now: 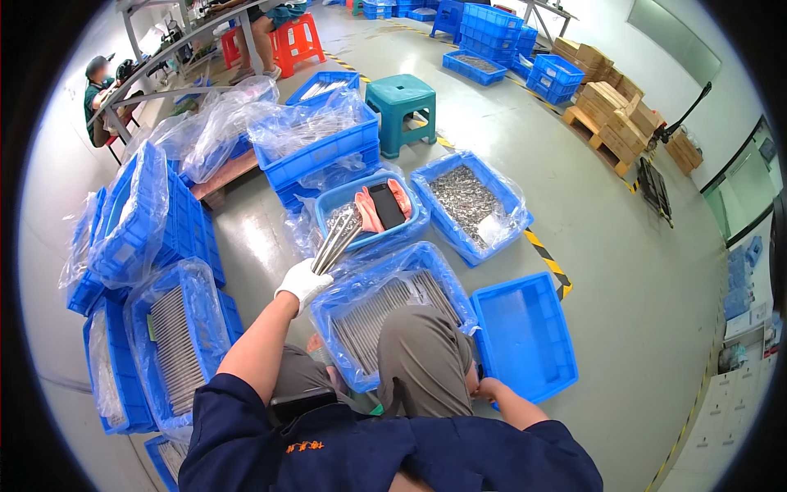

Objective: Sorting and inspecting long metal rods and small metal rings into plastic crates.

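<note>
My left hand (304,284), in a white glove, is closed round a bundle of slim metal tubes (337,239). Their far ends reach over a light-blue tub (366,241) that holds small metal parts, a pink cloth or glove (368,213) and a black phone (386,205). In front of my knees a plastic-lined blue crate (392,259) carries rows of similar metal tubes (369,324). My bare right hand (487,389) is low beside my right knee, at the near-left corner of a blue crate (525,328) whose bottom shows; its fingers are mostly hidden.
A lined crate of small metal parts (469,201) lies beyond the tub. Stacked blue crates (176,221) stand at my left, with a teal stool (401,107) farther off. Cartons on a pallet (611,115) stand far right. People sit by a workbench (193,41) far left.
</note>
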`<state>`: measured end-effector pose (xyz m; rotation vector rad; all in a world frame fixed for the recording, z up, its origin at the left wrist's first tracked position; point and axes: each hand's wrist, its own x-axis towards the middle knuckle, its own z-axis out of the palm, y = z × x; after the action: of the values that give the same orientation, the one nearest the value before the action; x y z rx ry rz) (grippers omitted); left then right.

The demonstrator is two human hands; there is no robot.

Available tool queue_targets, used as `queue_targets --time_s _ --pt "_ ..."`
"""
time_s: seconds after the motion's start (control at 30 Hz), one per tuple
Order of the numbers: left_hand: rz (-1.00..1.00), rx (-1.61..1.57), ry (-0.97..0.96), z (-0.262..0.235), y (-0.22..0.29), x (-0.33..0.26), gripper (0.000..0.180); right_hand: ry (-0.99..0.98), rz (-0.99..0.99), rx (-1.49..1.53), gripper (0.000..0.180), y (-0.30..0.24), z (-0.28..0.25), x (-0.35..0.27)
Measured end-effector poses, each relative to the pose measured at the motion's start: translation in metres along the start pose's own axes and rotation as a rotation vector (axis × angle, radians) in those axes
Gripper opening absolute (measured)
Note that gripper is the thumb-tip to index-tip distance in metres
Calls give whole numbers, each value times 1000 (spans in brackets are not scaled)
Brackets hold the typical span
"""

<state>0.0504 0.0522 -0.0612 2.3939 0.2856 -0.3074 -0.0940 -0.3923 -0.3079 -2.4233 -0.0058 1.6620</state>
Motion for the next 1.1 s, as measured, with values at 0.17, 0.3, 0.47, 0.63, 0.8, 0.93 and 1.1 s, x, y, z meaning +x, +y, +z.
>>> queue_targets --time_s 0.17,0.3,0.47,0.63,0.8,0.93,1.1 --pt "20 -47 17 6 6 3 38 316 32 -169 34 32 22 30" --pt "13 6 31 3 -4 0 39 47 -51 -40 30 8 23 20" --pt "50 -53 -2 4 12 3 40 157 -130 -179 22 35 37 76" --pt "-7 -17 5 5 -3 1 40 208 -114 -317 25 25 38 55" --pt "0 -49 20 5 -3 -1 39 -49 17 -14 21 -17 -1 -15" --pt "15 0 3 5 6 2 39 -70 136 286 22 -1 -3 -12" --pt "10 -28 17 5 -3 0 39 26 155 -153 25 -3 6 15"
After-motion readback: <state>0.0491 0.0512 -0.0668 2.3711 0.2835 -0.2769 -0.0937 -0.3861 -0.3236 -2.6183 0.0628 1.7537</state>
